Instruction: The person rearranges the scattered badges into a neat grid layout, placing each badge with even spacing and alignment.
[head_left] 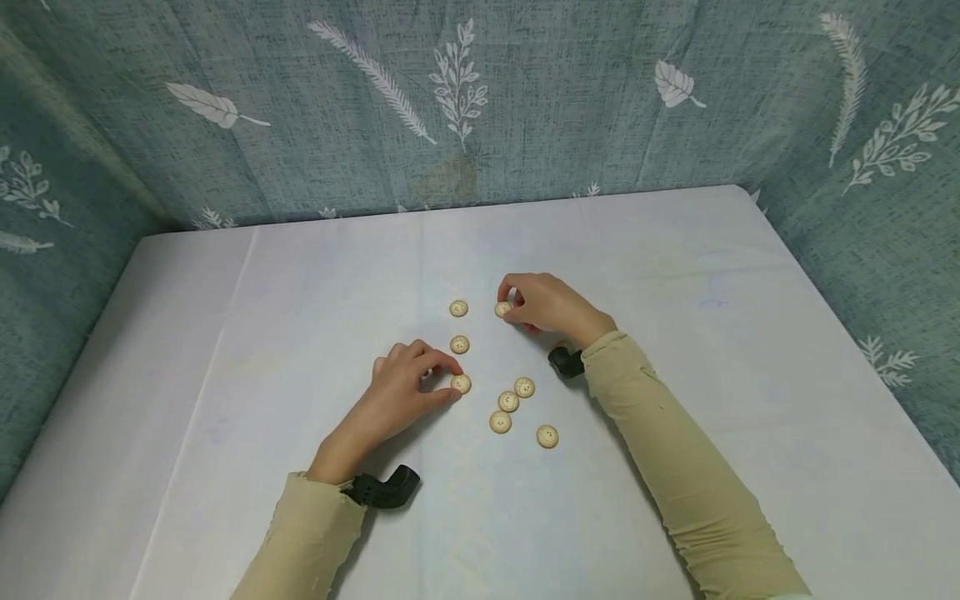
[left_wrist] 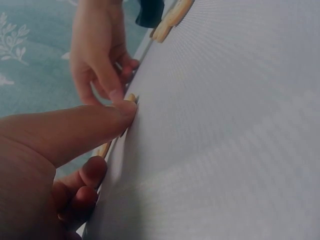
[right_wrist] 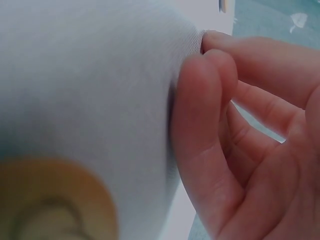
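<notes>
Round pale wooden buttons with dark rims lie on the white cloth in the head view. My left hand pinches one button by its edges between thumb and index finger, flat at the cloth. Straight above it, away from me, lie two more buttons, a nearer one and a farther one. To the right of the farther one, my right hand pinches another button between thumb and index finger. In the right wrist view the fingers hide that button.
Three buttons sit in a slanting row, the middle button between the others, with a lone button to their right. A blurred button shows close to the right wrist camera. A patterned green curtain hangs behind the table.
</notes>
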